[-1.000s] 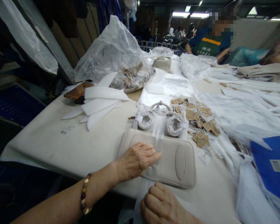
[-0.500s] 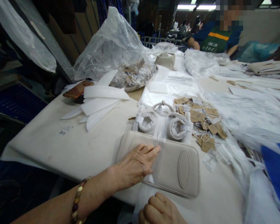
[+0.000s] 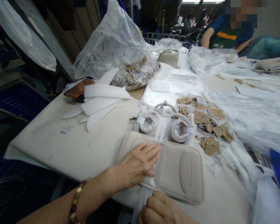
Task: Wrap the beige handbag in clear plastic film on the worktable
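- While the left hand [image 3: 136,165] lies flat on the bag [image 3: 172,168], fingers straight and nearly together, the right hand [image 3: 161,208] is curled tight just beyond the bag's near edge, apparently round the film [image 3: 161,134].
- The bag lies flat, under the left hand and mostly to its right; its long axis runs left to right, its right end slightly nearer the person.
- The film crosses that axis at the bag's middle and runs past the near edge towards the right hand.
- The left hand is nearer the bag, touching it; whether the right hand touches it is hard to tell.
- Two wrapped rolls [image 3: 180,130] sit at the bag's far edge.
- Beneath is a pale counter [image 3: 51,149]: tags [image 3: 202,116] to the right, white pieces [image 3: 102,91] and a phone [image 3: 78,88] far left, a clear sack [image 3: 112,46] behind.
- Across the counter is a co-worker [image 3: 226,39] in an apron.
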The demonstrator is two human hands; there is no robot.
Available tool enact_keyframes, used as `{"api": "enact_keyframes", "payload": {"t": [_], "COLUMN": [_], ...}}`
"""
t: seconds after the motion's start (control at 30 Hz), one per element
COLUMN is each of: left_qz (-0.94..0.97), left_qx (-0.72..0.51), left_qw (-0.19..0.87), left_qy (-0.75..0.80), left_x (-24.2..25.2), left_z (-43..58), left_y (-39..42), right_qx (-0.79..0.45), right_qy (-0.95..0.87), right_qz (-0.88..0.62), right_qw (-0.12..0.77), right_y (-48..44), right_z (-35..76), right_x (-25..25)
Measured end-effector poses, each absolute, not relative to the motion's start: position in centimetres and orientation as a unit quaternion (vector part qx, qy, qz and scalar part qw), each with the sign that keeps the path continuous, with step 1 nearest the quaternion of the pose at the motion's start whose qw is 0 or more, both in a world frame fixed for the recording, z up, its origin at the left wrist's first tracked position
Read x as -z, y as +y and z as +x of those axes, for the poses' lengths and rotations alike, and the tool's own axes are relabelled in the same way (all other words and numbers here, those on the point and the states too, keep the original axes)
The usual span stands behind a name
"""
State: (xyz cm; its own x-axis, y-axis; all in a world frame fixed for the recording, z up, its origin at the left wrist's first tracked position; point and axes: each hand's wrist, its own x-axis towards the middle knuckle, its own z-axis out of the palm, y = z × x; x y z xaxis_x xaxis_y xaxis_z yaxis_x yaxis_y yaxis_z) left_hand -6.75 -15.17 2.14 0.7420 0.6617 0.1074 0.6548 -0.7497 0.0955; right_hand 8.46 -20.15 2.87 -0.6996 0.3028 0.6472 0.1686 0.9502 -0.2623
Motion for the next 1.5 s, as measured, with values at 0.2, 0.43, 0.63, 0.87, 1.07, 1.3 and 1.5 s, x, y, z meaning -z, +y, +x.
{"api": "enact_keyframes", "payload": {"t": [0.2, 0.43, 0.63, 0.87, 1.07, 1.3, 1.5], "left_qz": [0.93, 0.926, 0.929, 0.922, 0.908, 0.894, 0.898], "left_qx": [-0.091, -0.16, -0.15, -0.15, -0.208, -0.271, -0.203], "left_qw": [0.054, 0.027, 0.066, 0.137, 0.178, 0.011, -0.051], "left_qy": [0.352, 0.342, 0.333, 0.33, 0.317, 0.356, 0.388], "left_x": [-1.3, -0.5, -1.0, -1.5, -2.4, -1.4, -0.6], "left_z": [-7.3, -7.7, -7.8, -7.9, -8.0, -6.1, -5.5], "left_y": [-15.5, -15.6, -15.7, -15.6, -15.4, -16.0, -16.5], "right_qx": [-0.271, -0.29, -0.178, -0.129, -0.096, -0.119, -0.101], "right_qy": [-0.911, -0.883, -0.895, -0.883, -0.876, -0.867, -0.858], "right_qz": [-0.153, -0.295, -0.355, -0.388, -0.4, -0.408, -0.423], "right_qw": [0.271, 0.22, 0.204, 0.229, 0.251, 0.261, 0.274], "right_y": [-14.3, -10.0, -9.4, -9.6, -9.6, -9.7, -9.7], "right_z": [10.3, 11.7, 11.7, 11.8, 11.6, 11.5, 11.3], "right_x": [-5.3, -3.6, -3.0, -1.7, -0.8, -0.4, -0.4]}}
